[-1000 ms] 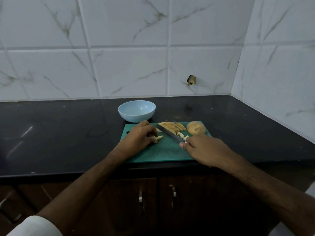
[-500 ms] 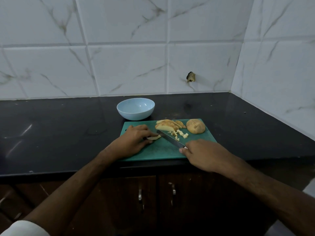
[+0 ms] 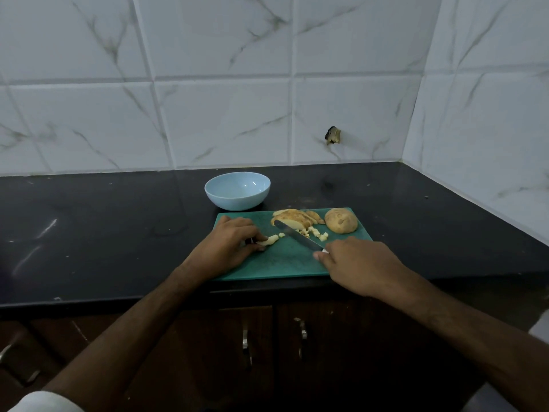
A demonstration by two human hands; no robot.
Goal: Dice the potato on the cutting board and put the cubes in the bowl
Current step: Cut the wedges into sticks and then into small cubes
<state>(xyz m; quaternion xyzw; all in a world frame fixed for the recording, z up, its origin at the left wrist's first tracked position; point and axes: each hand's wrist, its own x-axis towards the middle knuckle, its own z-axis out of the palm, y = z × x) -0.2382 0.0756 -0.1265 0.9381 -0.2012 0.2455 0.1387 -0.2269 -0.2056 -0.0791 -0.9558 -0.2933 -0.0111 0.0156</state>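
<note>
A green cutting board [image 3: 285, 263] lies at the counter's front edge. On its far side sit a pile of potato slices [image 3: 292, 218] and a potato half [image 3: 341, 224]. Several small cubes [image 3: 315, 232] lie between them and the knife. My left hand [image 3: 230, 248] pinches a potato strip [image 3: 269, 240] against the board. My right hand [image 3: 356, 263] grips the handle of a knife [image 3: 297, 234], whose blade points up-left just right of the strip. A cut piece [image 3: 281, 235] lies by the blade. The light blue bowl [image 3: 237, 190] stands behind the board; nothing shows inside it.
The black counter [image 3: 104, 233] stretches left and right of the board. White marble tiles [image 3: 208, 114] form the back wall and the right wall [image 3: 490, 114]. A small hole [image 3: 332, 135] marks the back wall. Dark cabinet doors with metal handles [image 3: 245, 337] are below.
The knife has come down across the strip's end and a small piece now lies separated beside the blade. My left hand has stayed on the strip; the right hand shifted slightly.
</note>
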